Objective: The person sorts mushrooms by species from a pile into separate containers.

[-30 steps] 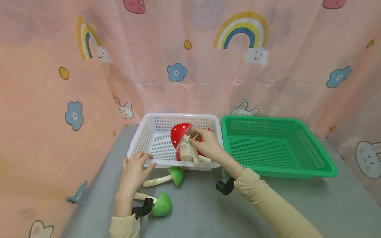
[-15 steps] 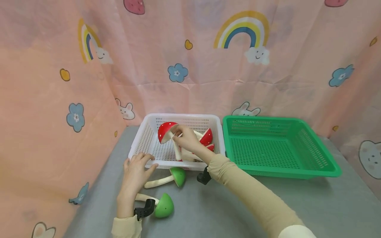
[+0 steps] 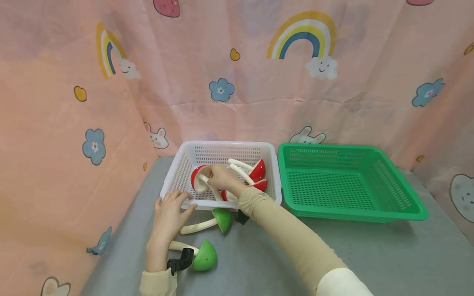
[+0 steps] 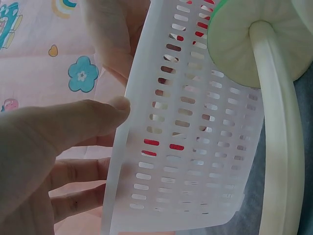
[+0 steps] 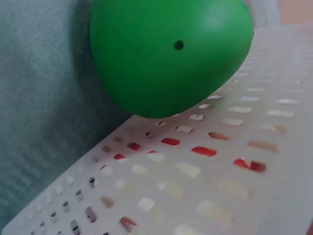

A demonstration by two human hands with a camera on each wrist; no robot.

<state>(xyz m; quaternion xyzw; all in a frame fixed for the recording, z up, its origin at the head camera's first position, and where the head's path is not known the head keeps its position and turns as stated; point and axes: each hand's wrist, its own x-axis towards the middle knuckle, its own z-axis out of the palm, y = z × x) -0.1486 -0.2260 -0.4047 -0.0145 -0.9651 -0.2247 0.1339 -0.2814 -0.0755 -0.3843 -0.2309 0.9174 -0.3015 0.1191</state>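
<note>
Inside the left part of the white basket (image 3: 229,143), my right hand (image 3: 223,179) holds a toy mushroom (image 3: 200,186) by its pale stem; its red cap faces left, underside showing. Several more red-capped mushrooms (image 3: 258,171) lie in the basket's right half. At the front left corner, my left hand (image 3: 168,214) grips the basket rim, its thumb (image 4: 93,115) outside and other fingers beyond the rim in the left wrist view. Basket wall and a green cap (image 5: 171,54) fill the right wrist view, which hides the right hand.
Just in front of the white basket lies a green-capped mushroom (image 3: 222,220); another green-capped mushroom (image 3: 205,255) rests nearer, beside the left wrist. A green basket (image 3: 355,215) stands right against the white one on the grey table (image 3: 266,263). A pink patterned curtain (image 3: 259,119) hangs behind.
My right hand has carried the red mushroom leftward and lowered it into the basket's left part, uncovering the other red mushrooms. The left hand has stayed at the rim.
</note>
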